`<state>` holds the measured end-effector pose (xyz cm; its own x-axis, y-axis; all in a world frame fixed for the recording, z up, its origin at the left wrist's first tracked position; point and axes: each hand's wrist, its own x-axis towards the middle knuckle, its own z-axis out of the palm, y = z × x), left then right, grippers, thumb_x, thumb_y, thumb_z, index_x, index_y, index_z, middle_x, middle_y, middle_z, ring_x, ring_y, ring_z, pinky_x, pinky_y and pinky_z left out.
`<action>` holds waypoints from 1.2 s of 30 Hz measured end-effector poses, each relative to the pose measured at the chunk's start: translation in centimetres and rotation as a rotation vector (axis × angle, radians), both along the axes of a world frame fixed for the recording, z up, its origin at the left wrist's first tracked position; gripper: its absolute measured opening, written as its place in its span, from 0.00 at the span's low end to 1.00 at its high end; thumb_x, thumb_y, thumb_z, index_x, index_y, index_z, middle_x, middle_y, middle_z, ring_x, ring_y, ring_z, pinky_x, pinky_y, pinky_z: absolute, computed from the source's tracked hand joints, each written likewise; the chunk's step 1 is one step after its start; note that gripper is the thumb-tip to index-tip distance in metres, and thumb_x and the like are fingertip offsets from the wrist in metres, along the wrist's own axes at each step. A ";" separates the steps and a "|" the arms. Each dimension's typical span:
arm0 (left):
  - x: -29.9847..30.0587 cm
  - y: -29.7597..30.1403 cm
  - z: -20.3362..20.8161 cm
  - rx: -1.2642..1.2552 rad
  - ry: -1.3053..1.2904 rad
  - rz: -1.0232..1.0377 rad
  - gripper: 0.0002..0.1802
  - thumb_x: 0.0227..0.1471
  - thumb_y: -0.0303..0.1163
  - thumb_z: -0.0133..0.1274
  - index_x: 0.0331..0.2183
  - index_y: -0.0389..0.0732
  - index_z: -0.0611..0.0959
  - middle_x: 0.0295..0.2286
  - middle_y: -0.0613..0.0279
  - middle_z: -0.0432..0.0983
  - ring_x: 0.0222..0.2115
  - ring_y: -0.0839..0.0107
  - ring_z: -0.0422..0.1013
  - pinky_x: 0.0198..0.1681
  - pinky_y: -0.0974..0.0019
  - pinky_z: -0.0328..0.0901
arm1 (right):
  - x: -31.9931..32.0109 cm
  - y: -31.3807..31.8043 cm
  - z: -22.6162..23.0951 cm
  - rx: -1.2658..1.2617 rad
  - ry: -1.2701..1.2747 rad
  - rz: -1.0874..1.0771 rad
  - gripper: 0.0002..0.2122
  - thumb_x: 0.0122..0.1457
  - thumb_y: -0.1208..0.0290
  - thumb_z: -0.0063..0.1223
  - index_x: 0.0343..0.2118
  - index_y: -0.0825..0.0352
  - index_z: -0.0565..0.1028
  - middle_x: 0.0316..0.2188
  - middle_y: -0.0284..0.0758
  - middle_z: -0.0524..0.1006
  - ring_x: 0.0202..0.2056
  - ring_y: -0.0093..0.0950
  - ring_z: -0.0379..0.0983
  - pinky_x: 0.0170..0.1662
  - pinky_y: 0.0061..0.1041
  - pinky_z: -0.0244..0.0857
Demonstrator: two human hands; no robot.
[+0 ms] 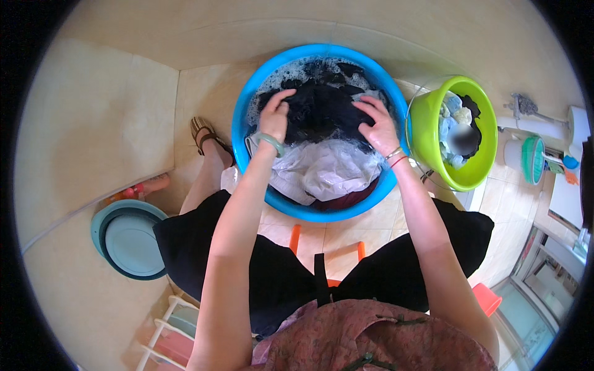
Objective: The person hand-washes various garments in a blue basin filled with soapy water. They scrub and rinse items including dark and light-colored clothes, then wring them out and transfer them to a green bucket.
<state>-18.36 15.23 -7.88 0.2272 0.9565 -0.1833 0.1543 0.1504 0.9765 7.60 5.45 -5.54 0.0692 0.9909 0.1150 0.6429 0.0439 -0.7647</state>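
Bucket (426,127) laundry (461,115) part-blurred; basin (239,123) floor hidden

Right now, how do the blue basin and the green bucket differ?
Size: the blue basin is wider; the green bucket is narrower.
Contents: the blue basin holds dark cloth and white cloth in sudsy water; the green bucket holds some pale fabric, no water visible.
Contact: the left hand and right hand are in the blue basin; neither touches the green bucket.
Shared: both are round, open-topped and hold fabric.
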 end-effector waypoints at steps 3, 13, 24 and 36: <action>1.4 -1.8 -1.4 0.222 0.431 -0.068 0.24 0.52 0.42 0.52 0.53 0.63 0.74 0.59 0.48 0.54 0.60 0.47 0.51 0.59 0.53 0.53 | -3.4 0.2 -1.0 -0.185 -0.205 -0.103 0.28 0.45 0.51 0.63 0.53 0.42 0.71 0.63 0.37 0.57 0.57 0.46 0.59 0.55 0.47 0.58; 3.8 -2.7 -6.7 0.056 1.042 -0.617 0.43 0.50 0.38 0.54 0.63 0.68 0.52 0.64 0.50 0.33 0.64 0.48 0.38 0.61 0.40 0.45 | -6.6 1.3 -8.8 -0.424 -0.658 0.032 0.28 0.51 0.55 0.58 0.57 0.42 0.64 0.61 0.40 0.54 0.53 0.52 0.58 0.49 0.60 0.60; 4.1 -0.2 -16.5 0.106 1.067 -0.836 0.26 0.49 0.40 0.48 0.50 0.40 0.74 0.51 0.45 0.68 0.52 0.53 0.64 0.56 0.56 0.59 | -4.8 5.0 -9.7 -0.588 -0.524 0.175 0.21 0.56 0.67 0.41 0.54 0.62 0.70 0.54 0.48 0.67 0.55 0.41 0.65 0.57 0.37 0.59; 5.8 -5.8 -1.7 -0.684 -0.981 0.285 0.36 0.53 0.60 0.49 0.57 0.48 0.67 0.52 0.64 0.67 0.53 0.67 0.62 0.56 0.62 0.58 | -6.3 0.5 9.1 0.058 0.331 0.037 0.19 0.38 0.88 0.49 0.35 0.63 0.80 0.42 0.40 0.74 0.48 0.38 0.70 0.51 0.29 0.63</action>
